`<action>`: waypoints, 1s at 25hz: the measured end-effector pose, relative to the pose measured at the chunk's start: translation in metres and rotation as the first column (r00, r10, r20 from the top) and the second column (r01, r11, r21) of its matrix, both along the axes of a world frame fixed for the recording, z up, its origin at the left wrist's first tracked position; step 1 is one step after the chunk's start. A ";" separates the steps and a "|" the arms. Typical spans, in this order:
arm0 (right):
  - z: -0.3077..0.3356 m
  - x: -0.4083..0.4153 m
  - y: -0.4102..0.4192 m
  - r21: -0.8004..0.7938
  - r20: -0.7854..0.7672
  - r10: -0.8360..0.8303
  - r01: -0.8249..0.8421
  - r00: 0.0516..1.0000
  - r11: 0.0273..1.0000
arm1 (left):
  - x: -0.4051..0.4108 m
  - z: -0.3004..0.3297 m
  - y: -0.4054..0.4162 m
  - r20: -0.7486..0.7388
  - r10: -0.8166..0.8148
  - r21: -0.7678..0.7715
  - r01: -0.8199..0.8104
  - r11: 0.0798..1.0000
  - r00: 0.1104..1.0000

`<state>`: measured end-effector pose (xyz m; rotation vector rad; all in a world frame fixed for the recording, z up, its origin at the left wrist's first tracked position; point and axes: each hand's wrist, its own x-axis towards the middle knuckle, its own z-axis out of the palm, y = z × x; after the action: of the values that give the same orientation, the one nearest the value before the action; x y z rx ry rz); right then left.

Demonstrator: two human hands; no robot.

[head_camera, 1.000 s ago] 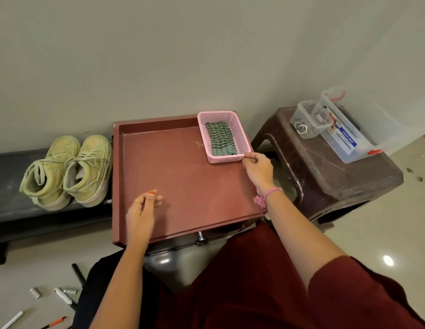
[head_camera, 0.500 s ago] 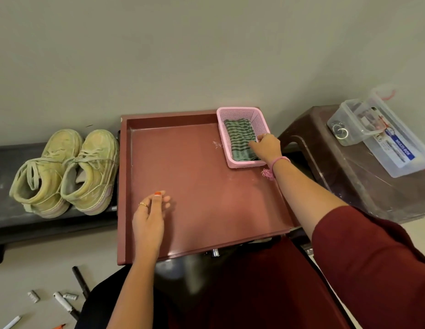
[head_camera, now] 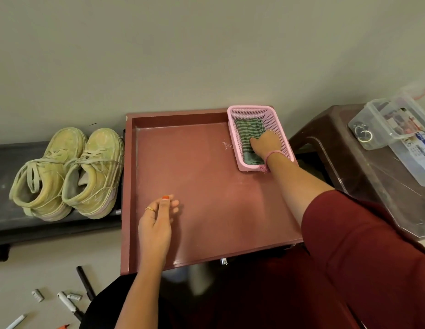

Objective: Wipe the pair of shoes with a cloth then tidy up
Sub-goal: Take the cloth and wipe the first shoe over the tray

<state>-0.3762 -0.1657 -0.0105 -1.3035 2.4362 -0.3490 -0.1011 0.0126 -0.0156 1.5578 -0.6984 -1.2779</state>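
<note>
While R hand [head_camera: 266, 143] grips cloth [head_camera: 248, 136] in pink basket [head_camera: 281, 136], L hand [head_camera: 157, 222] relaxed on tray [head_camera: 206, 186], shoes [head_camera: 66, 172] beside.

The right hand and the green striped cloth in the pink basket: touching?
Touching. The head view shows the right hand inside the pink plastic basket, its fingers lying on the green striped cloth.

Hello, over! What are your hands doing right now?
Right hand in pink basket, on green cloth. Left hand idle, open. Shoes untouched.
</note>
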 end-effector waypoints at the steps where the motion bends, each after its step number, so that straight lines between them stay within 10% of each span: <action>1: -0.006 0.000 -0.002 -0.007 -0.034 -0.010 0.010 0.999 1.000 | 0.000 -0.001 0.000 -0.001 0.000 0.000 0.000 1.000 1.000; 11: -0.006 -0.010 -0.014 -0.035 0.300 -0.137 0.154 0.944 0.987 | 0.000 -0.006 -0.003 -0.020 0.022 0.009 -0.021 1.000 1.000; 25: 0.080 -0.008 0.020 -0.272 0.867 0.051 0.384 0.495 0.882 | 0.004 0.001 0.013 0.006 0.025 -0.020 -0.025 0.999 1.000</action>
<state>-0.3838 -0.1456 0.0693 -0.6846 1.6034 -1.3253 -0.0976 0.0253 -0.0147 1.5503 -0.6915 -1.2441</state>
